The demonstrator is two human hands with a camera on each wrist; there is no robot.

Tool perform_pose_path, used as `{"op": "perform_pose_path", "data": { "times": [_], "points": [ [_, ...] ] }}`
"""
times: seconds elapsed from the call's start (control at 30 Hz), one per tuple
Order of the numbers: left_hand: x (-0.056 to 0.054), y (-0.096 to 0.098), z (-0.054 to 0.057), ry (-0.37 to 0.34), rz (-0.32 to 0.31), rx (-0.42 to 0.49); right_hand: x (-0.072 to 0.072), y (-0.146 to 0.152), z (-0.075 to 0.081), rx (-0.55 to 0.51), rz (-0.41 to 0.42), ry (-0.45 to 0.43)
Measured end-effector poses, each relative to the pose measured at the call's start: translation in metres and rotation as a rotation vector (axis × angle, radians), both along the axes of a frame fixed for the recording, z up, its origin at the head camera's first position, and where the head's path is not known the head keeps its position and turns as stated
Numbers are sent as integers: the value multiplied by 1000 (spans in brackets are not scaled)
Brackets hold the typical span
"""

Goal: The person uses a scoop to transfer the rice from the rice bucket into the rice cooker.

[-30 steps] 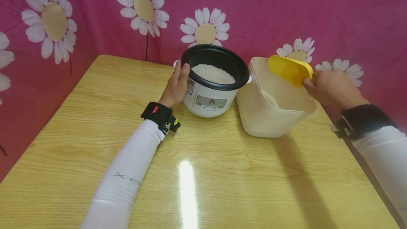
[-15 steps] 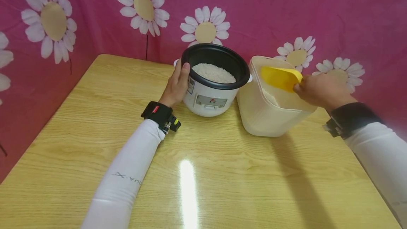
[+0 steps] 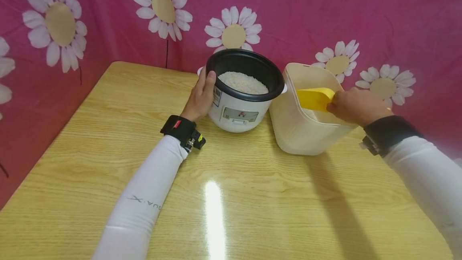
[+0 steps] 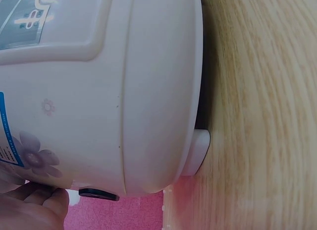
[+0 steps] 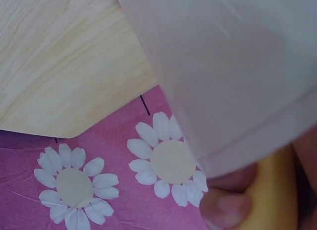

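White sleeves [image 3: 140, 204] enter nearest, from 7 and 4 o'clock, over a wood-grain table [image 3: 274, 212]; each wrist wears a black band [image 3: 178, 129]. Further out, close to 12 o'clock, left hand [image 3: 200, 97] holds the side of a white rice cooker [image 3: 231, 119], thumb up at the rim. Cooker stands lidless on the table, white rice [image 3: 243, 83] in its black inner pot [image 3: 256, 67]. At 1 o'clock, just beside it, a cream container [image 3: 301, 137], open-topped. Right hand [image 3: 361, 105] grips a yellow scoop [image 3: 314, 98], blade inside the container's mouth, pointing to 9 o'clock; whether it carries anything, cannot tell from this angle. Farthest: pink backdrop [image 3: 306, 15], large white daisies [image 3: 164, 7], 10 through 2 o'clock.
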State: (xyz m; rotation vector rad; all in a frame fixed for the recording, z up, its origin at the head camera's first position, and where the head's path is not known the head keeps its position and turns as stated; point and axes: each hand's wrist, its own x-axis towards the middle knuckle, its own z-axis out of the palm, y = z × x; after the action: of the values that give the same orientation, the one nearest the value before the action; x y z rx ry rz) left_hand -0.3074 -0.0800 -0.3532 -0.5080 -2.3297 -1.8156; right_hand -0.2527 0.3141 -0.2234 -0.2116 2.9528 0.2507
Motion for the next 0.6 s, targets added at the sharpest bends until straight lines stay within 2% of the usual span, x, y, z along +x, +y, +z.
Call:
{"op": "perform_pose_path", "data": {
  "times": [0.17,0.4,0.6],
  "points": [
    [1,0,1,5,-3,-1,0,-4,-4,23,24,1],
    [2,0,2,4,-2,0,0,-6,-10,101,133,44],
    [1,-1,1,-1,-1,-1,-2,-7,-12,119,189,67]
  ]
}}
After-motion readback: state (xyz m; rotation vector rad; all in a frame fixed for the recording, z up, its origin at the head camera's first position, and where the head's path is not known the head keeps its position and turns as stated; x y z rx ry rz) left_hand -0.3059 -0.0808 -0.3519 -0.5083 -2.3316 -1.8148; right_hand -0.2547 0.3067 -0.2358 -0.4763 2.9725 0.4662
